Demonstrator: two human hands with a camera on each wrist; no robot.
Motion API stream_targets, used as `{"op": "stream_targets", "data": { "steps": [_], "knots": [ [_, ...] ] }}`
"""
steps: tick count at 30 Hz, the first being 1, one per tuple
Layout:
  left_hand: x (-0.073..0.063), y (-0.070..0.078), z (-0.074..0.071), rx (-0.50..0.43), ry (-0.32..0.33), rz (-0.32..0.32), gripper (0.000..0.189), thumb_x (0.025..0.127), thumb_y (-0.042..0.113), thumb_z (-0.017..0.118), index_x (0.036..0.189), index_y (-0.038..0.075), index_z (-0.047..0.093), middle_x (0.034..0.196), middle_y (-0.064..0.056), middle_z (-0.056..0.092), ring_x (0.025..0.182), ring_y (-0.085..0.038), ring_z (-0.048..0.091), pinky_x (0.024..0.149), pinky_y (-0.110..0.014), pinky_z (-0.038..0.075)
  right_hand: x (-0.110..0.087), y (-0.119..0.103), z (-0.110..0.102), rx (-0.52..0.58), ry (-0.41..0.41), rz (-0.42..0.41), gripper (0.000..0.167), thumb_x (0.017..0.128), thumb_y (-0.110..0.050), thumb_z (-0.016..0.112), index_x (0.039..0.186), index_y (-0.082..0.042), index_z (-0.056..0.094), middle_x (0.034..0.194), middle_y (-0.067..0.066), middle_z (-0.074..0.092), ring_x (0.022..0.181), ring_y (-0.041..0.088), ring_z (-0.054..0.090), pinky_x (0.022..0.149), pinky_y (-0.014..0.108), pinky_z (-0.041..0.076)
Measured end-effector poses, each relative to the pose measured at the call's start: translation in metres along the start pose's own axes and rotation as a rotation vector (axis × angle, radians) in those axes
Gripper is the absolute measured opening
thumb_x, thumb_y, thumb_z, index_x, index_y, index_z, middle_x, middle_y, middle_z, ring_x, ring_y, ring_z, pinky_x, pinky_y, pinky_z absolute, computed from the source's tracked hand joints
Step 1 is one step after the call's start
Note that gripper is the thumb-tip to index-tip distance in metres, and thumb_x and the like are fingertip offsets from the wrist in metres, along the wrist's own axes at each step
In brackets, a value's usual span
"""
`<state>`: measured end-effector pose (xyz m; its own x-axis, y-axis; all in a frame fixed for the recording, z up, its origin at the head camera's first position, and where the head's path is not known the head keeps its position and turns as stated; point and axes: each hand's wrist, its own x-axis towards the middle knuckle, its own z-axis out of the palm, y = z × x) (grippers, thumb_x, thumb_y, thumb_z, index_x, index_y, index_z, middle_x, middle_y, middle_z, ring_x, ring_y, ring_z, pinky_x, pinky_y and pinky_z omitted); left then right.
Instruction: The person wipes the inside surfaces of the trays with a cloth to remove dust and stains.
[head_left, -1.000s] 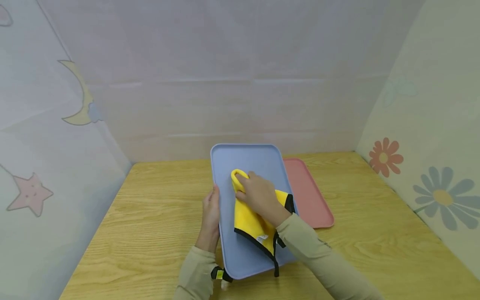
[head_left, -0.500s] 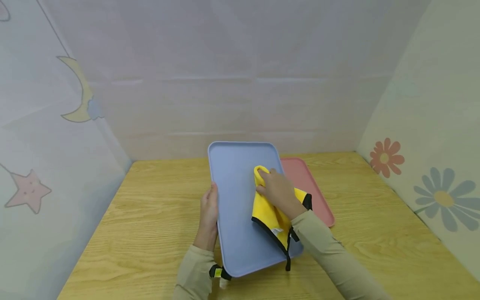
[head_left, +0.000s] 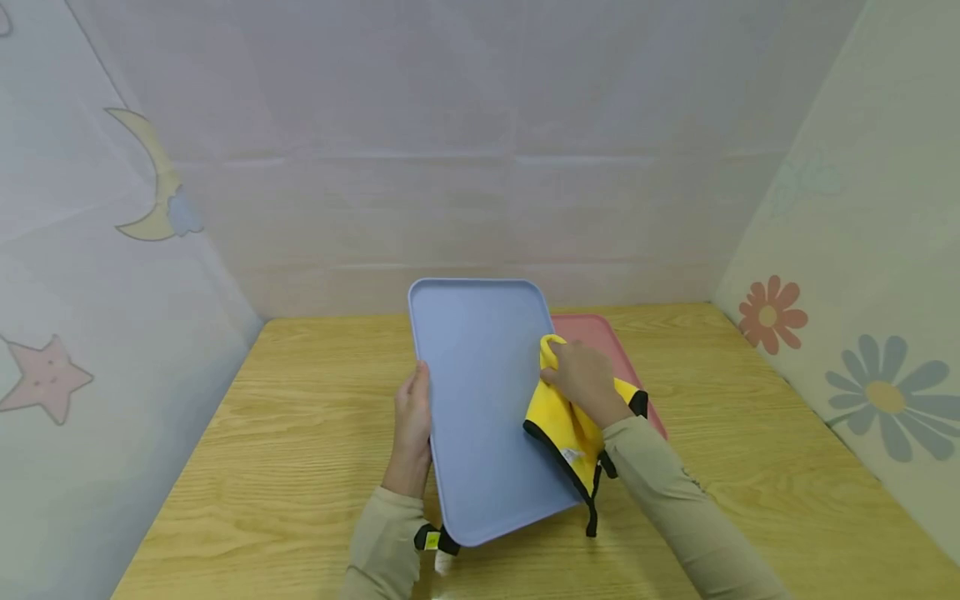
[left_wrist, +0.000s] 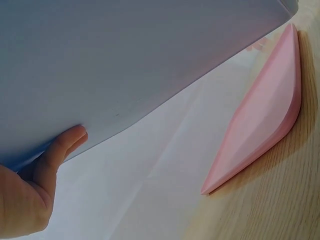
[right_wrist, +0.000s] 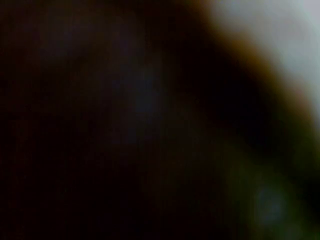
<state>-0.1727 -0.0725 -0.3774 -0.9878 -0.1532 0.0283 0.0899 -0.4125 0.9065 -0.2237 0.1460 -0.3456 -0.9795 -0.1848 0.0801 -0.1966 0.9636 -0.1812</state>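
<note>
A blue rectangular tray (head_left: 480, 400) is held up at a tilt over the table, its inner face toward the head camera. My left hand (head_left: 412, 421) grips its left edge, thumb along the rim; the left wrist view shows the fingers (left_wrist: 60, 145) spread against the tray's underside (left_wrist: 125, 60). My right hand (head_left: 587, 377) holds a bunched yellow cloth (head_left: 558, 421) with black edging at the tray's right rim. The cloth's lower corner and black loop hang past the tray's edge. In the right wrist view almost everything is dark and blurred.
A pink tray (head_left: 596, 332) lies on the wooden table (head_left: 315, 433) behind and right of the blue one, partly covered by it in the head view. Patterned sheets (head_left: 480, 150) stand around the table's back and sides.
My right hand has slid the yellow cloth rightward across the blue tray, from its middle to its right edge. The tray and left hand have shifted slightly left.
</note>
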Motion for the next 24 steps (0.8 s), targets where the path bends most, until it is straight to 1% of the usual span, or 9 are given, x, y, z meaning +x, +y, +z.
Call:
{"op": "stream_targets", "data": {
  "steps": [3,4,9,12,14,16,19,21,24],
  "knots": [
    [0.0,0.0,0.0,0.0,-0.012,0.006,0.039,0.098,0.031,0.035,0.101,-0.002,0.057,0.074,-0.001,0.055,0.064,-0.01,0.053,0.057,-0.024,0.043,0.0,-0.001,0.001,0.005,-0.001,0.008,0.046,0.082,-0.023,0.059,0.123,-0.004,0.052,0.058,0.005,0.036,0.043,0.016,0.03,0.04,0.024,0.022],
    [-0.001,0.0,0.0,-0.002,-0.017,0.006,0.039,0.098,0.03,0.035,0.101,-0.002,0.057,0.074,-0.001,0.055,0.063,-0.01,0.053,0.057,-0.024,0.043,-0.001,-0.002,0.001,0.009,0.002,0.012,0.046,0.082,-0.023,0.059,0.123,-0.005,0.052,0.059,0.005,0.036,0.043,0.017,0.031,0.04,0.024,0.023],
    [-0.001,-0.001,0.002,-0.021,-0.026,-0.002,0.038,0.098,0.03,0.034,0.1,-0.001,0.058,0.074,-0.001,0.056,0.063,-0.01,0.053,0.056,-0.023,0.043,0.0,-0.008,0.005,0.015,0.014,0.0,0.045,0.082,-0.024,0.06,0.122,-0.005,0.054,0.063,0.008,0.042,0.046,0.018,0.034,0.042,0.024,0.024],
    [-0.001,-0.002,0.002,-0.027,-0.036,-0.006,0.038,0.098,0.031,0.035,0.1,0.001,0.058,0.075,-0.001,0.056,0.064,-0.01,0.053,0.056,-0.023,0.043,0.0,-0.013,0.004,0.034,0.02,-0.024,0.044,0.082,-0.023,0.061,0.121,-0.003,0.054,0.068,0.01,0.047,0.046,0.017,0.033,0.042,0.023,0.023],
    [-0.001,-0.002,0.002,-0.032,-0.043,-0.004,0.037,0.098,0.031,0.035,0.099,0.002,0.058,0.075,-0.001,0.055,0.064,-0.01,0.052,0.056,-0.023,0.042,0.0,-0.018,0.003,0.041,0.028,-0.027,0.043,0.081,-0.023,0.06,0.12,-0.004,0.055,0.074,0.011,0.051,0.047,0.017,0.033,0.042,0.023,0.024],
    [0.0,-0.001,0.001,-0.031,-0.049,-0.003,0.037,0.098,0.032,0.035,0.098,0.002,0.058,0.075,-0.001,0.055,0.064,-0.01,0.052,0.056,-0.023,0.042,0.0,-0.023,0.003,0.044,0.037,-0.032,0.043,0.081,-0.022,0.06,0.119,-0.004,0.056,0.077,0.011,0.052,0.047,0.017,0.034,0.042,0.023,0.024],
    [-0.001,-0.001,0.0,-0.026,-0.049,-0.001,0.038,0.098,0.032,0.034,0.098,0.002,0.057,0.077,-0.002,0.055,0.066,-0.01,0.052,0.057,-0.023,0.042,0.0,-0.032,0.002,0.042,0.04,-0.045,0.04,0.081,-0.022,0.06,0.117,-0.005,0.057,0.069,0.009,0.05,0.049,0.017,0.036,0.043,0.023,0.025],
    [-0.001,-0.001,0.0,-0.017,-0.047,-0.003,0.041,0.098,0.033,0.034,0.101,0.0,0.057,0.079,-0.002,0.056,0.068,-0.011,0.053,0.058,-0.023,0.043,-0.001,-0.039,0.002,0.046,0.038,-0.062,0.039,0.081,-0.02,0.06,0.116,-0.005,0.058,0.064,0.008,0.045,0.049,0.017,0.036,0.043,0.023,0.025],
    [-0.001,-0.001,0.0,-0.005,-0.037,0.001,0.043,0.097,0.034,0.033,0.104,-0.002,0.056,0.08,-0.003,0.055,0.069,-0.011,0.052,0.059,-0.024,0.043,-0.001,-0.049,0.003,0.057,0.048,-0.09,0.036,0.081,-0.019,0.059,0.114,-0.005,0.059,0.065,0.007,0.044,0.047,0.016,0.036,0.042,0.022,0.026]
  ]
}}
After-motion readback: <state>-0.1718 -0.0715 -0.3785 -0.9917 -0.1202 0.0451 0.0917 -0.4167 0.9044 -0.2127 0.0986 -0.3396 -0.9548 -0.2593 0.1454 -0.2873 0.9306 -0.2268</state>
